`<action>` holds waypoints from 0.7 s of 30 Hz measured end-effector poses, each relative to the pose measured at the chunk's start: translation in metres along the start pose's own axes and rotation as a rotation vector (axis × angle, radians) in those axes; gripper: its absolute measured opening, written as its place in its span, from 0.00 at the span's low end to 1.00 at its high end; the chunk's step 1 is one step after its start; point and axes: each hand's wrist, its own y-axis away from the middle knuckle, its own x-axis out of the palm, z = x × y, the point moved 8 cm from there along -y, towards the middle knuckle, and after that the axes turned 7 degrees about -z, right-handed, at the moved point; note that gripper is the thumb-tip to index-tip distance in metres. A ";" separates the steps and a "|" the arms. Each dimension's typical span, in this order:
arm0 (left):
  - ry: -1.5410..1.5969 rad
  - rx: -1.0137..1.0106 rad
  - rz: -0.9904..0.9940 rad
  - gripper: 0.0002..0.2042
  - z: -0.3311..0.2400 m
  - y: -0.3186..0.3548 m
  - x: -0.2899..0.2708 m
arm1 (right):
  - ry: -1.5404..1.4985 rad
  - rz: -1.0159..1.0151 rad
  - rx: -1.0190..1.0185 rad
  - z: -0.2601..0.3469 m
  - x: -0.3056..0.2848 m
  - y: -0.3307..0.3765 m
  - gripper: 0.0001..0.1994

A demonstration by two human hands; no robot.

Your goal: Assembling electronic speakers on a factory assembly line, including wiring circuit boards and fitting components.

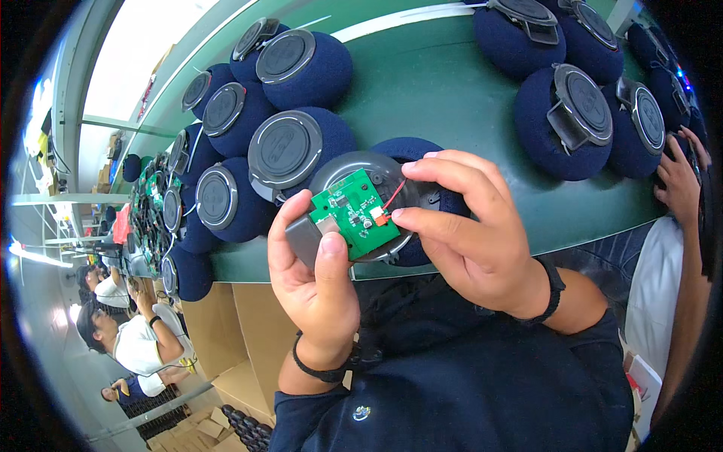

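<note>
– Gripping a green circuit board (360, 197) just about mid-frame, that's the left hand (316, 282), thumb over the lower edge!

– And its other fingers?

– Mostly tucked behind a dark grey block (303, 239) at the board's left; how block and board meet, I can't see.

– Over to the right hand (482, 233), then!

– Thumb and forefinger held narrowly apart: one tip at the top of a thin red wire (395, 193), the thumb beside an orange-red connector (380, 219). Pinching or merely touching? Can't tell.

– What's underneath?

– A dark round housing (344, 167), largely covered by the board, and a navy fabric shell (409, 145) half-hidden behind it.

– Upper left?

– Navy fabric balls (307, 71) with dark round caps, overlapping one another.

– Far right?

– Another person's hand (681, 181), cut by the dark rim; whatever it touches is hard to make out.
</note>
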 end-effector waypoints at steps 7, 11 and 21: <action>-0.038 0.055 0.005 0.24 -0.002 0.002 0.001 | 0.024 0.015 0.035 0.006 0.004 0.006 0.18; -0.018 0.083 0.007 0.24 -0.002 0.006 0.004 | -0.019 -0.003 0.068 0.006 0.004 0.008 0.20; -0.016 0.067 -0.034 0.25 0.004 0.007 0.002 | -0.144 0.134 0.138 -0.002 0.012 0.013 0.25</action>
